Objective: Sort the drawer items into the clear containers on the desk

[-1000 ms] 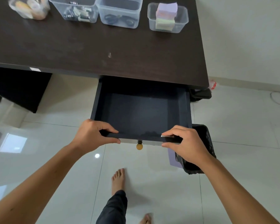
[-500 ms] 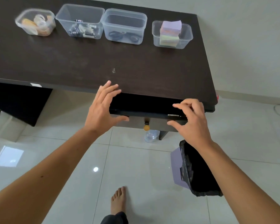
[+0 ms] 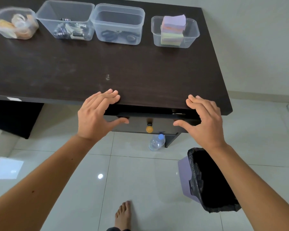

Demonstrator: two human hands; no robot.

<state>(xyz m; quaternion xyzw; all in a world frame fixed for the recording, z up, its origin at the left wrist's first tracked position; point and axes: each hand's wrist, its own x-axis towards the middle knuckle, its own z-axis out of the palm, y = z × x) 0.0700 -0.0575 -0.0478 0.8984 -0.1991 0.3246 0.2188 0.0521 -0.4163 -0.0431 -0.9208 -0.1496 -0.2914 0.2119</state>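
Drawer [image 3: 148,121] now nearly closed, spread hands [image 3: 97,114] at its front.

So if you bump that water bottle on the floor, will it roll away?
Probably. The bottle looks tilted or lying down by the desk leg, and it is round. It seems nearly empty, so likely light. The tiles look shiny and smooth, so it could slide too.

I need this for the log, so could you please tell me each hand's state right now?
Left hand: open, holding nothing, at the drawer front.
Right hand: open, holding nothing.
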